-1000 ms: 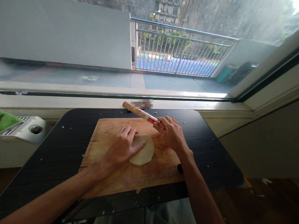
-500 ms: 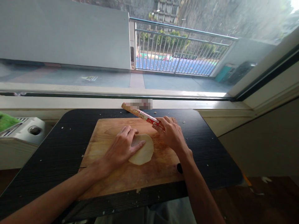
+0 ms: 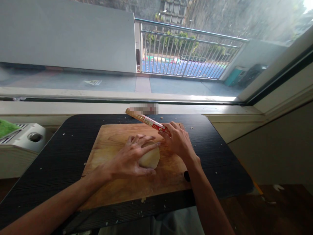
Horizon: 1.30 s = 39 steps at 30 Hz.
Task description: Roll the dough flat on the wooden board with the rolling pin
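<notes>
A round, flat sheet of pale dough [image 3: 151, 159] lies on the wooden cutting board [image 3: 110, 192]. Over it spreads my left hand [image 3: 135, 153], fingers apart and thumb at the near edge, covering the dough's left and far parts. Whether the palm presses on the dough I cannot tell. My right hand [image 3: 178, 138] is closed around the near end of a wooden rolling pin [image 3: 141, 117] wrapped partly in a red and white label. The pin slants up and left, its free end beyond the board's far edge.
The board rests on a black table [image 3: 220, 163] with small dough scraps scattered about. Behind it run a white window sill [image 3: 195, 109] and a window. A pale cabinet-like unit [image 3: 26, 140] with a green fuzzy item [image 3: 8, 127] stands at the left.
My left hand has turned and spread its fingers; its thumb has shifted from on top of the dough to the near edge. The right hand and rolling pin have hardly moved.
</notes>
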Tool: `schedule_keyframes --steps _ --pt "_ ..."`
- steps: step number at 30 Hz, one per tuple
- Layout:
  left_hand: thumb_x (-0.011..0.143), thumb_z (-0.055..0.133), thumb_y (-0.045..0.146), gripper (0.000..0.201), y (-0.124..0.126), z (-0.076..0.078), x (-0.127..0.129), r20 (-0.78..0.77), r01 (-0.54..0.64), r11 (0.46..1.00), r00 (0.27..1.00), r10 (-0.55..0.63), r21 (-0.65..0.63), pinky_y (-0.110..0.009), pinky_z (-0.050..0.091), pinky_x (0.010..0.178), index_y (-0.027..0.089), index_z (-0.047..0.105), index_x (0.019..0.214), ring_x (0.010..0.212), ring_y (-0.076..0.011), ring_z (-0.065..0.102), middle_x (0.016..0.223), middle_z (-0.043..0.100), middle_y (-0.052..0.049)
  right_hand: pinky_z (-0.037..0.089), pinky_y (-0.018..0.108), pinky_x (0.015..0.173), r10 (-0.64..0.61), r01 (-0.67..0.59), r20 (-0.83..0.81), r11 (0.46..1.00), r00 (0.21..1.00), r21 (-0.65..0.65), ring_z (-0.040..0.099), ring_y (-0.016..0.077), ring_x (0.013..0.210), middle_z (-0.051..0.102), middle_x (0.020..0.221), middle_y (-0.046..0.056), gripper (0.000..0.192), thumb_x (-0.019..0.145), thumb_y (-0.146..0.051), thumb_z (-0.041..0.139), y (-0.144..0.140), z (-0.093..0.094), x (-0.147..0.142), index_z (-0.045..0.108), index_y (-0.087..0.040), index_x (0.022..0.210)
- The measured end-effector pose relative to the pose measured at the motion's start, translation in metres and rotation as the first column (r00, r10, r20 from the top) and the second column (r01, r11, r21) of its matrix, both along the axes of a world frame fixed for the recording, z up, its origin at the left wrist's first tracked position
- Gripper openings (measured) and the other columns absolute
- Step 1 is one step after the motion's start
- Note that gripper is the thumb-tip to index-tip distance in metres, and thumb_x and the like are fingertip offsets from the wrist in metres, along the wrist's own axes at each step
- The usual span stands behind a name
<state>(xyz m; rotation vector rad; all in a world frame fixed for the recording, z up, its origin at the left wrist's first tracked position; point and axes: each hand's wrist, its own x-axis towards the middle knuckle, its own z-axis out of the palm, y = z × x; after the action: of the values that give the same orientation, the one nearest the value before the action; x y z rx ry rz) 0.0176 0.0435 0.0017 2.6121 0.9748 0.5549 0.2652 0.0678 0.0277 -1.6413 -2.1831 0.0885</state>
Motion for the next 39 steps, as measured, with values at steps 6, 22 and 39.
schedule_keyframes --steps 6,22,39 --pt "0.084 0.087 0.055 0.081 -0.001 0.004 0.000 -0.005 0.066 0.998 0.998 -0.066 0.017 -0.062 0.039 0.119 0.041 0.058 0.159 0.145 -0.0403 0.052 0.161 0.061 -0.009 0.041 0.032 0.073 -0.005 0.005 0.007 1.000 1.000 -0.006 0.068 0.0251 0.100 0.075 0.118 0.006 0.031 0.113 -0.047 0.057 0.001 -0.001 0.001 0.071 -0.033 0.136" --pt "0.087 0.078 0.067 0.062 0.007 -0.008 0.003 -0.017 -0.265 0.955 0.963 0.269 0.130 -0.061 0.046 0.108 0.024 0.070 0.131 0.122 -0.0389 0.054 0.135 0.064 -0.016 0.044 0.033 0.077 -0.010 0.010 0.028 1.000 1.000 -0.001 0.070 0.0256 0.102 0.075 0.117 0.006 0.028 0.112 -0.046 0.060 0.001 0.001 -0.001 0.071 -0.031 0.132" --pt "0.086 0.084 0.044 0.062 0.022 0.001 -0.019 -0.006 0.161 0.987 0.987 -0.161 -0.016 -0.057 0.032 0.123 0.033 0.069 0.145 0.140 -0.0369 0.051 0.155 0.063 -0.009 0.044 0.032 0.080 0.010 -0.010 0.029 1.000 1.000 -0.003 0.069 0.0247 0.102 0.075 0.117 0.006 0.030 0.114 -0.046 0.057 0.000 0.002 -0.001 0.071 -0.029 0.134"
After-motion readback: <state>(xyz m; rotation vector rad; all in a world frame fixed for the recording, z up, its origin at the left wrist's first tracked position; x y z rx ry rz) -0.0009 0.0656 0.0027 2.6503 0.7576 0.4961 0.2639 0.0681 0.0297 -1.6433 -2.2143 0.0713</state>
